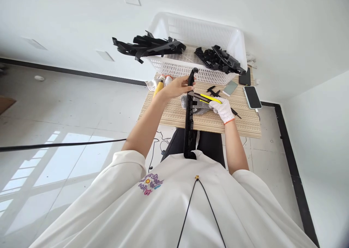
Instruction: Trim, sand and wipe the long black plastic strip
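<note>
A long black plastic part [188, 119] stretches from above the table back to my waist, its lower end against my shirt. My bare left hand [178, 87] grips it near its far end. My right hand [223, 109], in a white knit glove with an orange cuff edge, is closed around a yellow and black utility knife [208, 98]. The knife's front end meets the black part just below my left fingers; whether the blade touches it I cannot tell. Under the part and the knife lies a grey cloth [201, 108].
A white plastic basket [185, 69] with black plastic parts [152, 47] stands at the table's back. On the wooden table [218, 126] lie black calipers [214, 92], a grey-green block [230, 88], a phone [252, 97], a dark flat object [244, 77] and a yellow-handled item [158, 88].
</note>
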A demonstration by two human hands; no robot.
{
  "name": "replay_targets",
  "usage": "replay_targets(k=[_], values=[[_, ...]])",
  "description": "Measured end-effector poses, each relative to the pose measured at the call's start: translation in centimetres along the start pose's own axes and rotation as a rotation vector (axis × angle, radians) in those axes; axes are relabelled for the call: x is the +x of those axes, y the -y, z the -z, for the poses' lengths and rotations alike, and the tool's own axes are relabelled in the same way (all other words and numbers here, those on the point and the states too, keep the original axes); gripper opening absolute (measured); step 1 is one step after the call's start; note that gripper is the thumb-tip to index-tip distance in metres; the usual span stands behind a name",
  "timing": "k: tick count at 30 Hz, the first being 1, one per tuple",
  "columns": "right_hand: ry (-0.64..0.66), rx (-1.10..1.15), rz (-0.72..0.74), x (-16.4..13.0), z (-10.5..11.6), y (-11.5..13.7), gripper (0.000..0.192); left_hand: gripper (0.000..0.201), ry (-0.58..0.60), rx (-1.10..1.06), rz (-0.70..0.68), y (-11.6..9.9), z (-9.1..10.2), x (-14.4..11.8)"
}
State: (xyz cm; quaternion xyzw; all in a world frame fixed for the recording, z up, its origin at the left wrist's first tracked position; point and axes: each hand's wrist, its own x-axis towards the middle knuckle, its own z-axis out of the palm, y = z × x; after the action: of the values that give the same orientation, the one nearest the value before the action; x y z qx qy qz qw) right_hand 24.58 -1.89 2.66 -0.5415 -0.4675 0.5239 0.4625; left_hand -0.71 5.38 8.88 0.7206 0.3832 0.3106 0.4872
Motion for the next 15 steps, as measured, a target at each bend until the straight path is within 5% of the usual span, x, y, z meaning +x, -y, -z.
replay_targets(k=[8, 12, 15], values=[[-0.029, -0.072, 0.029, -0.6, -0.1, 0.7, 0.030, 0.039, -0.160, 0.326, 0.054, -1.0, -0.5, -0.1], [-0.035, -0.057, 0.004, -0.2, -0.1, 0.1, 0.028, 0.042, -0.263, 0.483, -0.045, -6.8, -0.6, -3.8], [-0.039, -0.034, -0.006, 0.2, 0.0, -0.5, 0.030, 0.038, -0.059, 0.479, -0.172, -11.4, -0.5, -10.8]])
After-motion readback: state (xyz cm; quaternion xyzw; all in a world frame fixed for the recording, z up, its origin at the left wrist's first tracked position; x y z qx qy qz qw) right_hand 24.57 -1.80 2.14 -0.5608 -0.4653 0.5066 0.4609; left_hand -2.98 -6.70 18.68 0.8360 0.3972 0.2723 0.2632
